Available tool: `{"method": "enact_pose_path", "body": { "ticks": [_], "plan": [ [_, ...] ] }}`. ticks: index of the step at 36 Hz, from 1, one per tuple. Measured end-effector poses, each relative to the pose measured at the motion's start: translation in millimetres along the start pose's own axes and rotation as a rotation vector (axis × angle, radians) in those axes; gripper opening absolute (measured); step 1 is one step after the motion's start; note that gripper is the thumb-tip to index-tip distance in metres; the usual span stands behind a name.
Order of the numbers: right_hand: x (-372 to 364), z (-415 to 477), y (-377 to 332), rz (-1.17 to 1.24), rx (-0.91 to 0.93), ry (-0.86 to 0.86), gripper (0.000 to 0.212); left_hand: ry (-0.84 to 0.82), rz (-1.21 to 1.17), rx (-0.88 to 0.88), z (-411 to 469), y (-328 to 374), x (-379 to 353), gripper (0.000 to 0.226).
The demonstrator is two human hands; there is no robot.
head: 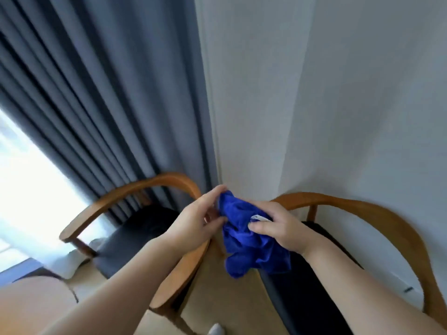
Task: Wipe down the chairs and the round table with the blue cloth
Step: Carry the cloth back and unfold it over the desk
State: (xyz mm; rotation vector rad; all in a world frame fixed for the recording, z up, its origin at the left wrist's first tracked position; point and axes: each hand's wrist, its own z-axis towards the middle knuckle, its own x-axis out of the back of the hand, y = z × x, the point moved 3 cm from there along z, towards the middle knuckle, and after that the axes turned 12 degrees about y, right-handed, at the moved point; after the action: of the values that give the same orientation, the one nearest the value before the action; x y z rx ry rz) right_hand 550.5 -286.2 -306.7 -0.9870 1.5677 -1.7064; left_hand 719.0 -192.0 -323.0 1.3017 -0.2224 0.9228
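Observation:
A bunched blue cloth (244, 243) hangs in the air between two wooden chairs. My left hand (196, 221) pinches its upper left edge. My right hand (278, 226) grips its right side, thumb pressed on the fabric by a white label. The left chair (116, 199) has a curved wooden back and a dark seat. The right chair (362, 211) has the same curved wooden rail and a black seat, partly hidden behind my right forearm. A pale rounded surface (31, 303) shows at the bottom left; whether it is the round table I cannot tell.
Dark grey curtains (108, 93) hang behind the left chair, with a bright window (26, 189) at far left. A white wall corner (314, 93) stands behind both chairs. Light wooden floor (227, 298) shows between the chairs.

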Motion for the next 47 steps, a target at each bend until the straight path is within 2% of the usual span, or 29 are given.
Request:
{"method": "enact_pose_path", "body": {
  "ticks": [6,10,16,20,24,27,32,35,41,47],
  "plan": [
    [-88.2,0.4,-16.8,-0.012,0.022,-0.281,0.039,0.15,0.111,0.083,-90.7,-5.3,63.1,0.051],
    [-155.1,-0.2,-28.5,0.031,0.055,-0.446,0.042,0.335,0.23,0.187,-148.9,-11.8,113.4,0.033],
    [-259.3,-4.0,-42.3,0.035,0.041,-0.586,0.045,0.484,0.477,0.299,-243.6,-20.2,190.2,0.019],
    [-335.9,-11.4,-57.9,-0.029,0.089,-0.632,0.036,0.574,0.507,0.416,-317.9,-24.4,245.7,0.008],
    [-421.6,-29.5,-67.6,-0.076,0.12,-0.744,0.033,0.648,0.508,0.493,-386.1,-15.1,296.6,0.016],
    [-487.9,-47.8,-73.2,-0.149,0.232,-0.86,0.042,0.709,0.534,0.537,-436.4,-12.9,330.7,0.011],
    [-579.2,-78.9,-79.9,-0.256,0.441,-0.869,0.053,0.803,0.52,0.636,-515.5,-3.3,365.5,0.01],
    [-624.3,-93.8,-87.1,-0.301,0.525,-0.938,0.057,0.863,0.535,0.703,-551.4,2.1,378.6,0.014],
    [-707.3,-119.2,-104.0,-0.457,0.75,-1.123,0.035,1.047,0.579,0.883,-622.0,15.3,389.3,0.019],
    [-786.2,-153.5,-123.5,-0.521,0.967,-1.399,0.045,1.16,0.595,1.2,-695.3,40.6,402.2,0.032]
  ]
}}
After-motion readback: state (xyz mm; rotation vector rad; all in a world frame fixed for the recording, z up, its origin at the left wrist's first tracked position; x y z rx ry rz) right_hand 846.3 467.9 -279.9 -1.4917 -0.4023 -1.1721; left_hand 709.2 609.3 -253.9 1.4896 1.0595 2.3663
